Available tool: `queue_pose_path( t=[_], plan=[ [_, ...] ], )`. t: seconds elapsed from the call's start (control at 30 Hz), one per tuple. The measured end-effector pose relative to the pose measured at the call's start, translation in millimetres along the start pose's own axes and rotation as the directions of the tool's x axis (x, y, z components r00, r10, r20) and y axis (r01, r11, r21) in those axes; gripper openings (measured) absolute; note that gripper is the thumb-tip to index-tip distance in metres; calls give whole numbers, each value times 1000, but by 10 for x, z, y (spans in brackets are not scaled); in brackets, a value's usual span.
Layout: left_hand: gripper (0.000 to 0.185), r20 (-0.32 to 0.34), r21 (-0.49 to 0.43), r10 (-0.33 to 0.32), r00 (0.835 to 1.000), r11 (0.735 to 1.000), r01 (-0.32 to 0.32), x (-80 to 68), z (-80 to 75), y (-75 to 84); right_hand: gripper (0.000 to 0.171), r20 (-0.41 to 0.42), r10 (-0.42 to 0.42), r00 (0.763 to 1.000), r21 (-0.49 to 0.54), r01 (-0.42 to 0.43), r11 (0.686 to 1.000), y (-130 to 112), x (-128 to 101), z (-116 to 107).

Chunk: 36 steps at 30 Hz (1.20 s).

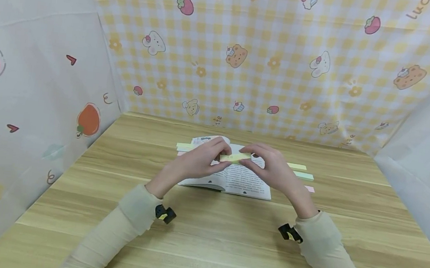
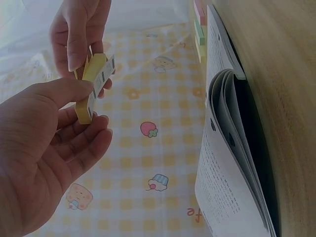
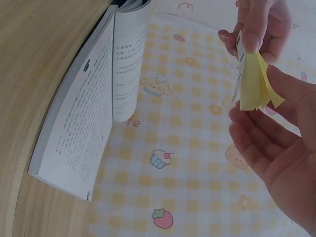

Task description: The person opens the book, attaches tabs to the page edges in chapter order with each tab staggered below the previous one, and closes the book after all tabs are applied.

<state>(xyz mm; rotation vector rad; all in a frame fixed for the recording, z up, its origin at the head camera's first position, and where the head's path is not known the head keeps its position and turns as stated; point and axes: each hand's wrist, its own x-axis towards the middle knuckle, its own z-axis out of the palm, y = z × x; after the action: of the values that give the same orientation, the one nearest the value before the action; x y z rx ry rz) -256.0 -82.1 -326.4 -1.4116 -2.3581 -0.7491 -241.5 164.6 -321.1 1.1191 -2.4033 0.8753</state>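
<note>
Above an open book (image 1: 247,180), both hands hold a narrow pad of yellow sticky notes (image 1: 235,157). My left hand (image 1: 205,157) pinches one end, its thumb lying on the top face in the left wrist view. At the other end my right hand (image 1: 269,165) has thumb and fingers on the notes. There, in the right wrist view, the pad (image 3: 252,86) has loose sheet ends fanned apart, and one lifted sheet touches the right thumb. A printed strip runs along the side of the pad (image 2: 101,81) in the left wrist view.
The book lies on a wooden table (image 1: 202,239), its left pages curling up. Yellow (image 1: 297,166), green (image 1: 304,175) and pink (image 1: 310,189) strips lie at its right side, with more strips (image 1: 183,146) at its left. A checked cloth (image 1: 269,82) hangs behind.
</note>
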Motion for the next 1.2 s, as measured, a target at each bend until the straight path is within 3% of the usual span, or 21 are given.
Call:
queue_pose_path(
  t=[0.43, 0.83, 1.2],
  plan=[
    [16, 16, 35, -16, 1000, 999, 16, 6, 40, -1, 26, -53, -84, 995, 22, 85, 996, -12, 16, 24],
    [19, 18, 60, -32, 999, 998, 31, 1, 71, 14, 27, -91, -108, 990, 10, 109, 994, -40, 2, -4],
    [17, 23, 45, -133, 991, 990, 132, 3, 244, -22, 30, -140, -109, 984, -12, 108, 994, 52, -21, -125]
  ],
)
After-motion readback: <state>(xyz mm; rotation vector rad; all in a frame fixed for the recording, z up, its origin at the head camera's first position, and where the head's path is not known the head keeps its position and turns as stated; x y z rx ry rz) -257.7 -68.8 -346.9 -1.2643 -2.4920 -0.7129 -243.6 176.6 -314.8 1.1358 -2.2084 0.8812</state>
